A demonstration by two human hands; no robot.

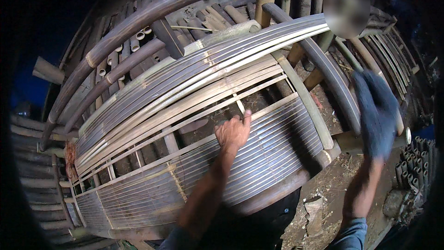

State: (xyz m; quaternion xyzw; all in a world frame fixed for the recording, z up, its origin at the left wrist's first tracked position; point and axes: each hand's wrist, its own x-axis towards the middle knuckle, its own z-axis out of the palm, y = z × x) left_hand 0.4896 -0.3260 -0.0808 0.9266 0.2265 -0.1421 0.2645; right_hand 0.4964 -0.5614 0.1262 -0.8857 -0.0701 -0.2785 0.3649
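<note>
Item: bamboo frame [194, 88], a slatted bed-like piece, lying across the view from lower left to upper right. Long split slats run its length; the upper band is packed close, the lower band [259, 157] likewise, and between them a sparser strip leaves open gaps showing cross-pieces and ground below.

Left hand [233, 132]: bare, over the gap at the middle of the frame. Fingers curled, forefinger raised and resting against a thin slat [259, 111] that crosses the gap. Grip: loosely closed, touching the slat; whether it clasps anything cannot be told.

Right hand [375, 115]: raised off the frame's right end, well apart from the left hand, blurred. It is wrapped in or covered by a dark blue cloth [381, 129]; whether glove or rag cannot be told. Grip: how far open it is cannot be told.

Frame edges: a thick curved pole [138, 21] arcs above the far side; a second dark pole [323, 67] bends round the right end; a heavy rounded rail [273, 192] bounds the near side.

Surroundings: stacked bamboo tubes [138, 37] with cut ends showing beyond the far pole; more cut tubes [411, 166] at far right; earthen floor [333, 185] with scraps at lower right. A second slatted frame [393, 51] lies at upper right.
</note>
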